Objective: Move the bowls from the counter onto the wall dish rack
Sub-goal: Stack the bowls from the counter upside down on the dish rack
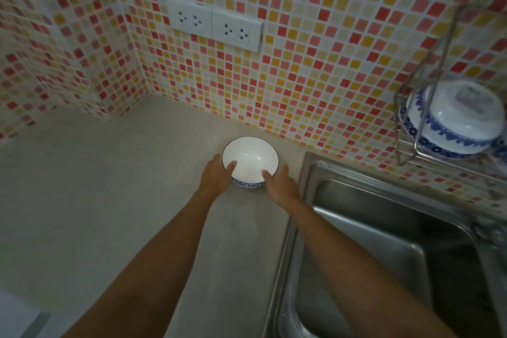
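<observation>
Both hands, L hand (pixel 216 175) & R hand (pixel 277 181), clasp round glossy white bowl (pixel 251 159) on matte counter (pixel 109 186).

No words, brand names, numbers or signs can be read anywhere in this view. The white double wall socket plate (pixel 214 23) on the mosaic tiles shows only pin holes, and the white ceramic bowl with a blue floral band (pixel 250 162) seems to carry pattern only, not lettering.
</observation>
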`<state>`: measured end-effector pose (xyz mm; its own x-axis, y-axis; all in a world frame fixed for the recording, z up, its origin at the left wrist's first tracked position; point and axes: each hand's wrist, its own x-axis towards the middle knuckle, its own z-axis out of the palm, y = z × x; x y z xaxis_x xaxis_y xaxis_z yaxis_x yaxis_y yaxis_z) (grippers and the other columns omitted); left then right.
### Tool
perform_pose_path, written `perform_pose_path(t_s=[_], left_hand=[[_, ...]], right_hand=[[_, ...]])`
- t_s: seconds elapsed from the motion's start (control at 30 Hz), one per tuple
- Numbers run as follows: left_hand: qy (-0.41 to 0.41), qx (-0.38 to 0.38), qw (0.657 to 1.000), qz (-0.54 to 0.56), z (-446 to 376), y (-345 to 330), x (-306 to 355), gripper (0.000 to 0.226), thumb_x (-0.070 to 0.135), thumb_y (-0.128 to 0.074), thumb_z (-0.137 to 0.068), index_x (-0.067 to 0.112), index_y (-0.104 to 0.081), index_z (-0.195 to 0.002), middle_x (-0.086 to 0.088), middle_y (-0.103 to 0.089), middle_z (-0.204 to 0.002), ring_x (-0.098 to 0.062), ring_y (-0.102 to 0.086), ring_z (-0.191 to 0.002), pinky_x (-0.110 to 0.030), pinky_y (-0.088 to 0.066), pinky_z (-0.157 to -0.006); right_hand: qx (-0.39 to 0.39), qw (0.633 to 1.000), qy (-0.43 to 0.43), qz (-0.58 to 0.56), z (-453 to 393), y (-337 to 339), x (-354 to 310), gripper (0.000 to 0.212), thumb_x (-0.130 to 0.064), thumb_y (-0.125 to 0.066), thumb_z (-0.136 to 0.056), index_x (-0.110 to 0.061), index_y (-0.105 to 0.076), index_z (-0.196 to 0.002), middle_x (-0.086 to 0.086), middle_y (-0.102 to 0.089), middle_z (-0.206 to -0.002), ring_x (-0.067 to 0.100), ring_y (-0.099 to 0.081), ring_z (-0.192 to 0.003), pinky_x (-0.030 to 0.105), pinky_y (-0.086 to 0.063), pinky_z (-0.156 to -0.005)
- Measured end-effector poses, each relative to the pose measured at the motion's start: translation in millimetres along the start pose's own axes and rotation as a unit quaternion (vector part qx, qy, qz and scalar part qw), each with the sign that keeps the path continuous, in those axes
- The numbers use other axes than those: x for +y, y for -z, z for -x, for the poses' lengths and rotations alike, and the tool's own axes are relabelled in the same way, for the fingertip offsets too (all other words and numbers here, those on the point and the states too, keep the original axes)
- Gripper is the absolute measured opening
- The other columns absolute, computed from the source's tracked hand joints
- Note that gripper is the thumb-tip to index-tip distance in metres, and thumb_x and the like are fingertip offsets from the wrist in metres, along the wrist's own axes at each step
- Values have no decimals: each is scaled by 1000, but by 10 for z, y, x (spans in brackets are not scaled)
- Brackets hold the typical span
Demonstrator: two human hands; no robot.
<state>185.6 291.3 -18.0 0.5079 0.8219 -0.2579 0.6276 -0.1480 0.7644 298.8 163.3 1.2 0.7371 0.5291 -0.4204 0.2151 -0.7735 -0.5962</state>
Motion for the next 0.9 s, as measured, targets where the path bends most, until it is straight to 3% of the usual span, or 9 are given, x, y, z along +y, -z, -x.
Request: perform_pose_path(t_s=[0.1, 0.23, 0.43, 0.57, 0.63, 0.7, 0.8, 0.9], left_hand=[[32, 11, 998, 46, -60, -90, 3, 40, 17, -49, -94, -4, -47, -128, -24, -55, -128, -39, -53, -116, -37, -43, -92], [70, 8, 992, 106, -96, -169, 27, 40, 6, -40, -90, -4, -49, -129, -24, -54, -130, -39, -52, -117, -38, -43, -94], [75, -38, 987, 140, 202, -157, 126, 40, 15, -41, -90, 6, -48, -128, -17, -57, -122, -36, -53, -114, -39, -46, -96], [106, -83, 957, 258, 559, -183, 296, 38, 30, -50, -79, 19, -40, -113, -6, -51, -112, -33, -54, -111, -48, -51, -90], [121, -89, 935, 321, 764, -219, 452, 37, 29, -53, -90, 17, -34, -120, -7, -47, -117, -30, -52, -106, -45, -53, -82], [122, -80, 928, 342, 966, -280, 596, 47, 37, -50, -94, 16, -30, -131, -7, -46, -121, -29, -52, -105, -50, -54, -85], [66, -74, 934, 343, 1248, -350, 829, 48, 51, -36, -96, 23, -37, -135, -4, -51, -123, -28, -55, -106, -45, -58, -73], [8, -99, 917, 385, 1524, -390, 1094, 36, 52, -32, -97, 33, -51, -121, 2, -62, -112, -24, -62, -96, -36, -60, -58]], right_hand=[[-31, 995, -44, -80, -112, -83, 18, 63, -48, -47, -81, -8, -45, -130, 20, -62, -121, 40, -63, -101, 43, -53, -88], [-63, 974, -72, -206, -74, -124, 16, 26, -24, -42, -91, -10, -47, -112, 21, -70, -94, 31, -68, -66, 33, -56, -59], [-64, 965, -71, -246, 142, -43, 199, 34, -17, -40, -92, -5, -45, -123, 22, -68, -106, 26, -71, -67, 27, -54, -53], [-40, 963, -46, -263, 473, 181, 420, 36, -14, -39, -91, -9, -45, -126, 17, -62, -121, 26, -72, -67, 24, -51, -48], [-31, 963, -31, -265, 685, 338, 500, 42, -12, -39, -92, -10, -43, -134, 16, -59, -124, 28, -71, -71, 25, -53, -50], [-27, 964, -6, -264, 886, 499, 590, 43, -13, -39, -93, -10, -41, -136, 16, -59, -125, 29, -71, -76, 25, -55, -53], [-12, 965, 32, -260, 1105, 744, 741, 39, -15, -40, -93, -9, -44, -132, 16, -64, -118, 28, -73, -76, 36, -59, -62], [0, 964, 57, -260, 1289, 1011, 887, 35, -19, -43, -93, -11, -46, -127, 14, -67, -112, 22, -73, -72, 28, -56, -58]])
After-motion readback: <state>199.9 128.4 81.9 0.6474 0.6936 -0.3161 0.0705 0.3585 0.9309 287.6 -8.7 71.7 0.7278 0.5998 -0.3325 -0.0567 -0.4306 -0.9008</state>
